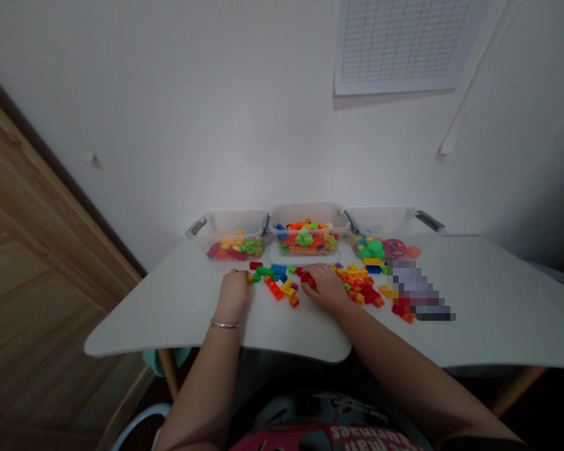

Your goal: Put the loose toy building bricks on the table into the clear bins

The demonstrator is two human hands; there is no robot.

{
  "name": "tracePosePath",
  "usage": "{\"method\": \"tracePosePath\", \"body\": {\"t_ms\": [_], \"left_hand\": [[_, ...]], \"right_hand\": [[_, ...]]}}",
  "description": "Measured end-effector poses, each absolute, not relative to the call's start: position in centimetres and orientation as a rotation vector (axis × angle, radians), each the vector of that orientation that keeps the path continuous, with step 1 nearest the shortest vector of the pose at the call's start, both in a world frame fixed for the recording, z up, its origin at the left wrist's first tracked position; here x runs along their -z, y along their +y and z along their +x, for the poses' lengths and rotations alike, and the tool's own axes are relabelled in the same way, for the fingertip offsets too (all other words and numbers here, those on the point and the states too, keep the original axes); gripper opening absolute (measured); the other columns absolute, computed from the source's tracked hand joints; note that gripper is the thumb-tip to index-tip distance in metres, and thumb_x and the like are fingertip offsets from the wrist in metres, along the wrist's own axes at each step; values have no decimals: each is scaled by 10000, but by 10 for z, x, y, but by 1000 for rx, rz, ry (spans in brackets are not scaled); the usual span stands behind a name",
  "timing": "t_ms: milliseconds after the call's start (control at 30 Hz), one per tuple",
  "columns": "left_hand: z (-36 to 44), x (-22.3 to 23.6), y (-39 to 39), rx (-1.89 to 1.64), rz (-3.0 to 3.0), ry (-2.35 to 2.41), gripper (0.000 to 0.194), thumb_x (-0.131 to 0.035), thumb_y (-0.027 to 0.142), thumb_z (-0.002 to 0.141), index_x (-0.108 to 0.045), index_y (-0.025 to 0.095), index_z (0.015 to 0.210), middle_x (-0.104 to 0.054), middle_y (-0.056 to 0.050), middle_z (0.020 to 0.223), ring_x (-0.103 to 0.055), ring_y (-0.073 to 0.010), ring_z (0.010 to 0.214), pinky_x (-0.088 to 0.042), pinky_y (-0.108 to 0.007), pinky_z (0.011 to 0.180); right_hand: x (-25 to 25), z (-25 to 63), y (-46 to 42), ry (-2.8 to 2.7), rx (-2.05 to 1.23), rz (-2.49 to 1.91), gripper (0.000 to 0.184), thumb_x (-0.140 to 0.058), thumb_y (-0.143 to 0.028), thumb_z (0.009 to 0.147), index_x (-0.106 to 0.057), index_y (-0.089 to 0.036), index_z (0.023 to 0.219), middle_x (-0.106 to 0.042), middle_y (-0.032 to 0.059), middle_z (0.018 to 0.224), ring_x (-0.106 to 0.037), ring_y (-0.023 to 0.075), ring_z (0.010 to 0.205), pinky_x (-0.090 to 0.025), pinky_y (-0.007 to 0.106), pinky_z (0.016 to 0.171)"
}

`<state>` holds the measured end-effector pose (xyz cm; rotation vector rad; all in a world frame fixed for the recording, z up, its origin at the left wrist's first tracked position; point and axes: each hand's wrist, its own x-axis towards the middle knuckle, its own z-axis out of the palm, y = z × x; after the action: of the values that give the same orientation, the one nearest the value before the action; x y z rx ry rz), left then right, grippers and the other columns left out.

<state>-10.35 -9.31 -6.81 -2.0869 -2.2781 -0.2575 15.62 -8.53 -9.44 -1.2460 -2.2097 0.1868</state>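
My left hand (235,292) rests on the white table with its fingers curled in. A yellow and green toy brick piece (253,278) pokes out at its fingertips. To the right, my right hand (325,285) reaches over the loose bricks, thumb and fingers bent around a red toy brick (306,277), which they partly hide. Between the hands lie an orange-red brick (273,288), a yellow brick (288,288), a small orange brick (294,302), a green brick (264,271) and a blue brick (279,269).
Along the wall stand three clear plastic boxes: a left box (235,222), a middle box (305,212) and a right box (380,219), all holding colourful pieces. More bricks (369,293) are heaped right of my right hand. A pixelated object (418,291) lies beside them on the table (489,300).
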Motion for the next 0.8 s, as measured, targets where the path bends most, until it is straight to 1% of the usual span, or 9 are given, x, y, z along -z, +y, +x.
{"method": "tracePosePath", "body": {"t_ms": [67,133,167,300,433,500,600,700,800], "left_hand": [[-105,68,-91,345,-2099,-2290,385,-460,137,853,-674,116,1173,-691,-168,1094,-656,-242,995,-477,-309,925],[-106,67,-89,441,-2099,-2329,435,-525,155,836,-620,101,1257,-678,-170,1153,-653,-234,1024,-475,-290,930],[-107,67,-88,475,-2110,-2350,449,-548,156,826,-611,99,1267,-678,-167,1163,-653,-229,1031,-475,-281,926],[-111,61,-88,550,-2139,-2393,401,-583,139,797,-661,116,1190,-705,-143,1119,-661,-216,997,-483,-276,896],[-106,48,-90,671,-2168,-2368,334,-620,161,776,-694,141,1101,-726,-103,991,-663,-213,891,-509,-309,821],[-98,41,-91,810,-2276,-2272,316,-645,183,772,-700,147,1082,-722,-87,958,-658,-205,864,-516,-313,805],[-83,32,-85,1092,-2420,-2051,319,-670,236,782,-693,166,1093,-710,-77,983,-653,-184,832,-530,-310,791],[-71,24,-71,1242,-2469,-1825,284,-694,241,766,-701,182,1044,-705,-61,945,-644,-175,792,-544,-320,780],[-63,15,-51,1341,-2427,-1667,225,-677,214,783,-707,192,1005,-710,-63,984,-652,-185,890,-539,-329,852]], "right_hand": [[95,156,-85,-2211,-182,-1240,334,-533,-320,888,-614,-163,1172,-647,106,1170,-524,248,1145,-391,403,1022],[96,157,-84,-2213,-176,-1236,330,-533,-322,887,-615,-167,1167,-644,104,1164,-515,249,1155,-388,402,1028],[96,157,-84,-2213,-172,-1235,328,-536,-318,885,-617,-168,1164,-643,104,1161,-511,249,1160,-387,400,1031],[97,157,-83,-2206,-158,-1230,325,-545,-300,875,-621,-168,1162,-641,97,1163,-497,250,1177,-382,395,1042],[98,157,-83,-2207,-160,-1228,327,-554,-297,871,-625,-166,1162,-643,104,1160,-501,249,1173,-389,401,1038],[98,157,-83,-2209,-164,-1220,328,-562,-291,868,-626,-170,1166,-646,107,1164,-504,248,1174,-386,408,1044],[99,157,-82,-2200,-164,-1206,324,-568,-285,869,-629,-181,1170,-660,99,1173,-477,256,1220,-360,429,1079],[102,157,-81,-2188,-156,-1194,309,-559,-283,876,-634,-194,1162,-670,84,1176,-445,265,1260,-347,447,1096],[104,158,-80,-2191,-139,-1187,309,-555,-283,874,-637,-187,1156,-670,83,1181,-429,275,1275,-346,451,1103]]}}
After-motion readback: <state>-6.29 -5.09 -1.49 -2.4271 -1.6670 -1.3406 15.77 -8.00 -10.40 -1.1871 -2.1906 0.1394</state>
